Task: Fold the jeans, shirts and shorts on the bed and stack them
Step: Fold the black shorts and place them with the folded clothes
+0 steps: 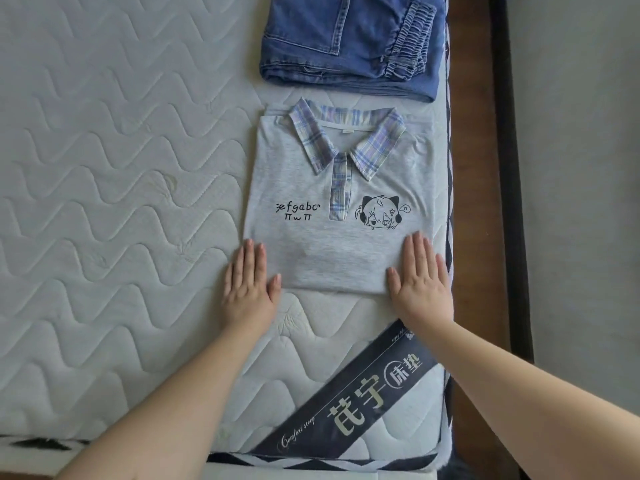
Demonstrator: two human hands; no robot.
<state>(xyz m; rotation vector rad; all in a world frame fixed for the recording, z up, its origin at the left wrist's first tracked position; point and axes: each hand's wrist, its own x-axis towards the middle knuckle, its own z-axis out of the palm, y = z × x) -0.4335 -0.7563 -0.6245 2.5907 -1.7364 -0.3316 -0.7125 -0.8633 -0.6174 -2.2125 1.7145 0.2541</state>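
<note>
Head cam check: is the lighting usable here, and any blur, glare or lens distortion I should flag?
Head view: soft, even light, only faint shadows under the left hand and right hand; no glare; the grey shirt print and folded jeans are sharp; wide-angle bowing curves the mattress edge on the right.

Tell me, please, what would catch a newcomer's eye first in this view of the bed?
Most striking is the folded grey polo shirt with its plaid collar and cartoon print, lying in the middle of the quilted mattress. The left hand and right hand press flat on its near corners. Beyond it lie the folded blue jeans, apart from the shirt, and a dark printed sash crosses the mattress's near corner.
</note>
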